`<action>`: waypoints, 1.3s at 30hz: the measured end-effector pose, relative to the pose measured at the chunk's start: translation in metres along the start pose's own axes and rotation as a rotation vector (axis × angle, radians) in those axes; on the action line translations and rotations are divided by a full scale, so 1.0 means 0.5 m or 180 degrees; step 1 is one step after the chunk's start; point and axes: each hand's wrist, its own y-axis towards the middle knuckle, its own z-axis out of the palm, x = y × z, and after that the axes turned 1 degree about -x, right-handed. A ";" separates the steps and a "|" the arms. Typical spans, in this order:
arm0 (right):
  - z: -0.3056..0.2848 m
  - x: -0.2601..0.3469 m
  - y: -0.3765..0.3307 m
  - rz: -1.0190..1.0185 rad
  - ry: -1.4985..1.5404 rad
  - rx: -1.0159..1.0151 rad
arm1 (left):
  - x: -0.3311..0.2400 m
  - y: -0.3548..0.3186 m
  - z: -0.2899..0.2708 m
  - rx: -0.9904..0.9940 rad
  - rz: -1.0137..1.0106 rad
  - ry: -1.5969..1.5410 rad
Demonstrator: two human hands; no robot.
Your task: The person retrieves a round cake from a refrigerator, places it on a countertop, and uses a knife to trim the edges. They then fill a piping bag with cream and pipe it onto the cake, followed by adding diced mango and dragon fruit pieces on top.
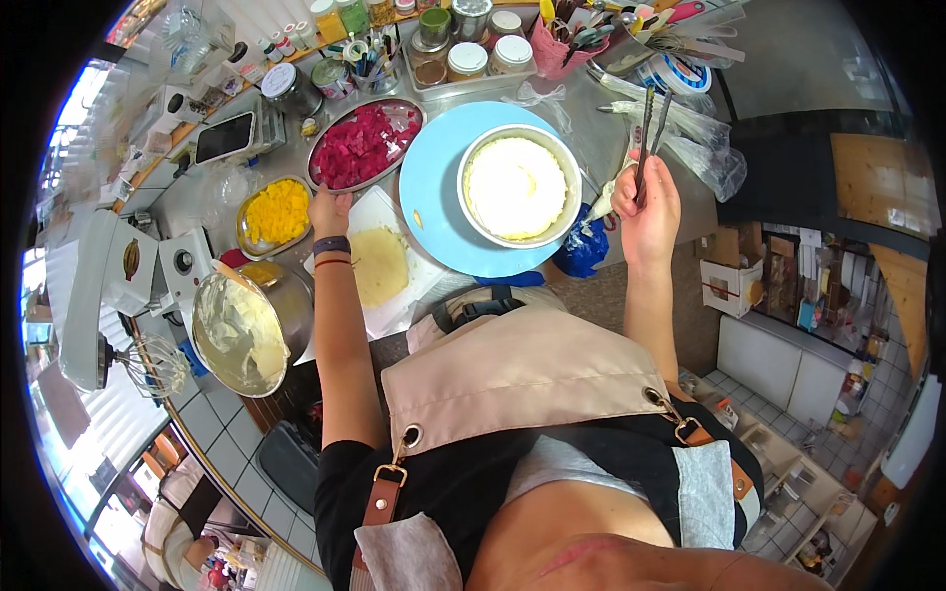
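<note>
My left hand (330,212) is closed at the near rim of an oval metal tray (311,158) filled with magenta fruit cubes (365,146). Raised on the right, my right hand (648,212) grips dark tongs (646,138), their tips pointing away from me and slightly apart, with nothing between them. Between my hands a round cake pan (569,212) stands on a light blue round board (434,197). Pale cream (514,187) fills the pan. Beside my left wrist, a flat sheet of sponge cake (379,266) lies on white paper (370,209).
Left of my arm are a tray of yellow fruit cubes (276,212), a steel bowl with cream (246,330) and a stand mixer (99,286). Jars (468,61) and a utensil holder (557,51) line the back. Plastic piping bags (705,148) lie right of the tongs.
</note>
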 end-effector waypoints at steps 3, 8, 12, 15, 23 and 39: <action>-0.004 -0.001 -0.004 -0.0001 -0.0089 -0.0073 | 0.007 -0.010 0.045 -0.0486 0.0280 0.0614; 0.022 -0.005 -0.003 0.0157 -0.0093 0.0117 | 0.000 0.038 -0.020 -0.0213 -0.0304 0.0000; 0.021 -0.003 -0.010 0.0038 -0.0343 0.0099 | 0.029 -0.042 0.031 0.0455 0.0438 -0.0591; 0.017 -0.010 -0.012 0.0008 -0.0513 0.0159 | 0.013 -0.081 0.013 0.0637 0.0683 -0.0878; 0.096 -0.043 -0.066 -0.0600 -0.1636 0.0780 | -0.104 -0.383 0.017 0.1099 0.1721 -0.0958; 0.094 -0.020 -0.150 -0.2575 -0.3936 0.1380 | -0.013 -0.657 0.059 0.1328 0.0395 -0.0722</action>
